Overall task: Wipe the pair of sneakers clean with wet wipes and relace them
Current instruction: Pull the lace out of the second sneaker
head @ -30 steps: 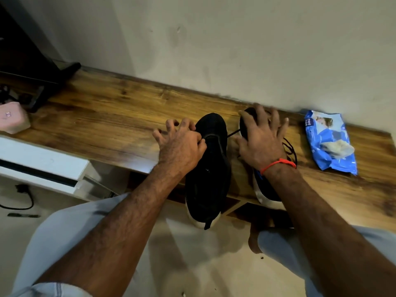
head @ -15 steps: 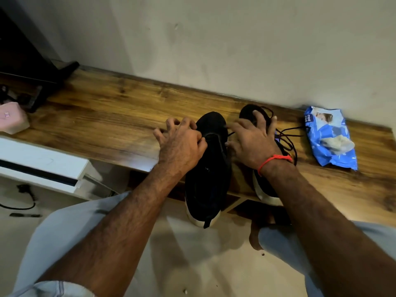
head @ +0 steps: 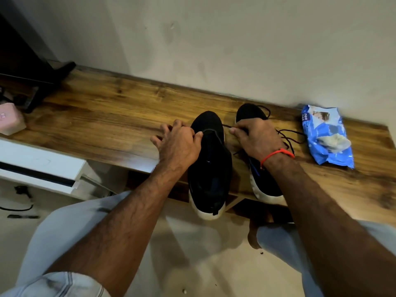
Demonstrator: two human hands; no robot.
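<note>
While left hand (head: 177, 144) steadies sneaker (head: 211, 168), right hand (head: 257, 138) pinches lace (head: 227, 126)

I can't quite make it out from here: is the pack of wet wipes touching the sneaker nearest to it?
Apart. The head view shows bare wood of the bench between the wet wipes pack and the right-hand sneaker; only loose black lace reaches toward it.

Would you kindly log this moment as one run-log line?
phase: relacing | left hand: steadies left sneaker | right hand: pinches black lace over right sneaker | wipes pack: on shelf, untouched
</note>
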